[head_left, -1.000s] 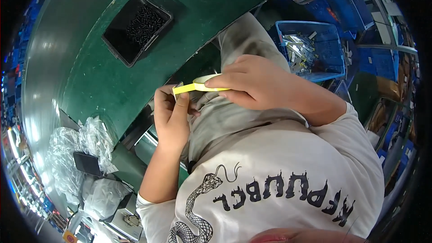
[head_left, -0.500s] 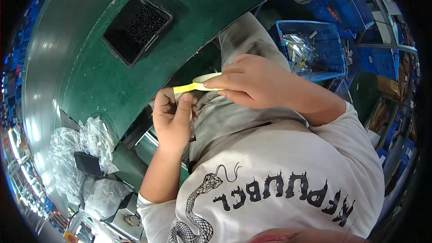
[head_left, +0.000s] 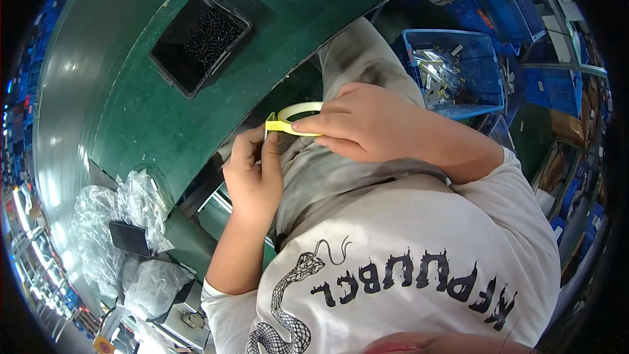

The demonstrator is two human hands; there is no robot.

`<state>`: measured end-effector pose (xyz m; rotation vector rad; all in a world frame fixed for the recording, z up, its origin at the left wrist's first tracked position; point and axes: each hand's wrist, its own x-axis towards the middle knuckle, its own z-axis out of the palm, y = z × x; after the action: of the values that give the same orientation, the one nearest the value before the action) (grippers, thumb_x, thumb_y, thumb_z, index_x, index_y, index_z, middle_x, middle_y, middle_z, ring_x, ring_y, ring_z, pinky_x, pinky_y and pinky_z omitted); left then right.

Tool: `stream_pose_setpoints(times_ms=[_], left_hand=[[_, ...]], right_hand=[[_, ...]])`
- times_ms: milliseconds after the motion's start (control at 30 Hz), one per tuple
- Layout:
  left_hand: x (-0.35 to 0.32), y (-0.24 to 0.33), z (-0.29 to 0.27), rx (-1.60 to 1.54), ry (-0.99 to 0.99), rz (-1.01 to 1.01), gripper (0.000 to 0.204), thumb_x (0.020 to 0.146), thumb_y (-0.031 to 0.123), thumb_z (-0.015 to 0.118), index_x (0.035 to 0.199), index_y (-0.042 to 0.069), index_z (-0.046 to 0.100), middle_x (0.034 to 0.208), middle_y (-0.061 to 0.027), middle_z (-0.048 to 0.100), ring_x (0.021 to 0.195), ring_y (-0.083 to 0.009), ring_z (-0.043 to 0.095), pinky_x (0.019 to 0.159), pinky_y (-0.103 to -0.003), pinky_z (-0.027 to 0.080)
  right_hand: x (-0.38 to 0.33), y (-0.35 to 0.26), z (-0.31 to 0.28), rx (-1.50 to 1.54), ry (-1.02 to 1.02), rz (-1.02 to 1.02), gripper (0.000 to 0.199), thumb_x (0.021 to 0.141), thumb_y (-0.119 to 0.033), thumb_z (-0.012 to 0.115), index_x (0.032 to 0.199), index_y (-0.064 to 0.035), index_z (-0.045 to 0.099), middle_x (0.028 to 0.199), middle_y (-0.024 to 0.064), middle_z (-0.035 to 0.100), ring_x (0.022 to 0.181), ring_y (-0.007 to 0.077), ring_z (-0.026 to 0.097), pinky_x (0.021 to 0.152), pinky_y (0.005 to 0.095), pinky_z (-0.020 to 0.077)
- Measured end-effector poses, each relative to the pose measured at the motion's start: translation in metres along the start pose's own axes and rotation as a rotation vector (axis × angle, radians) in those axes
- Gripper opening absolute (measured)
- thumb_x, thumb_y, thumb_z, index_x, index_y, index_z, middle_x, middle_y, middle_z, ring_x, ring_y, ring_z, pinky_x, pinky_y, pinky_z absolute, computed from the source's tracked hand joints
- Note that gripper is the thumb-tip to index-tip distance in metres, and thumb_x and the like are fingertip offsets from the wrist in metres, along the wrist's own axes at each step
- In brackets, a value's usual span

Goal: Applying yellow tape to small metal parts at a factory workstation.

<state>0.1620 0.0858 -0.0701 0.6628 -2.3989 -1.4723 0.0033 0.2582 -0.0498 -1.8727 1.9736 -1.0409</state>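
Observation:
Above my lap, my right hand (head_left: 357,121) is closed on a narrow roll of yellow tape (head_left: 303,106), its pale ring tipped toward me. A short yellow length runs leftward from the roll, with its end folded over the tip of a thin, flat strip (head_left: 266,135). My left hand (head_left: 254,174) pinches that strip between thumb and fingers, just below the tape. Most of the strip is hidden by the hand, so its material is not clear. The two hands are close together but apart.
A black bin (head_left: 171,59) of small black parts stands on the green table (head_left: 147,128). Crumpled clear plastic bags (head_left: 98,223) and a dark flat piece (head_left: 129,238) lie at left. On the right, a blue crate (head_left: 481,72) holds loose thin pieces.
The taped end of the strip has turned, and the tape is now bent over it. My hands are slightly closer together, and more of the roll's ring shows.

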Motion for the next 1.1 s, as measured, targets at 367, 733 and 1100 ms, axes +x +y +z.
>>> stream_pose_setpoints(times_ms=[367, 733, 1100], left_hand=[[0.002, 0.005, -0.002, -0.517, -0.064, -0.156, 0.009, 0.101, 0.009, 0.051, 0.105, 0.001, 0.050, 0.096, -0.0105, 0.070, 0.072, -0.0098, 0.062, 0.063, -0.023, 0.049], [0.002, 0.008, -0.002, -0.622, -0.065, -0.216, 0.010, 0.102, 0.010, 0.050, 0.105, 0.001, 0.050, 0.098, -0.0118, 0.070, 0.071, -0.0114, 0.062, 0.060, -0.024, 0.049], [0.006, 0.010, -0.006, -0.838, -0.162, -0.485, 0.013, 0.100, 0.014, 0.056, 0.101, 0.001, 0.056, 0.081, -0.0093, 0.066, 0.061, -0.0126, 0.059, 0.055, -0.024, 0.048]], right_hand=[[0.001, 0.002, -0.002, -0.106, -0.027, 0.015, 0.044, 0.085, -0.012, 0.067, 0.129, -0.0091, 0.059, 0.077, 0.0048, 0.061, 0.067, 0.0223, 0.059, 0.065, 0.0351, 0.0432], [0.001, 0.003, 0.002, -0.086, -0.024, 0.021, 0.044, 0.085, -0.013, 0.066, 0.128, -0.0093, 0.059, 0.079, 0.0045, 0.062, 0.068, 0.0217, 0.060, 0.067, 0.0346, 0.0429], [0.004, 0.010, 0.003, -0.149, -0.069, -0.066, 0.042, 0.082, -0.013, 0.066, 0.123, -0.0166, 0.063, 0.074, 0.0003, 0.053, 0.063, 0.0186, 0.056, 0.065, 0.0333, 0.0412]])
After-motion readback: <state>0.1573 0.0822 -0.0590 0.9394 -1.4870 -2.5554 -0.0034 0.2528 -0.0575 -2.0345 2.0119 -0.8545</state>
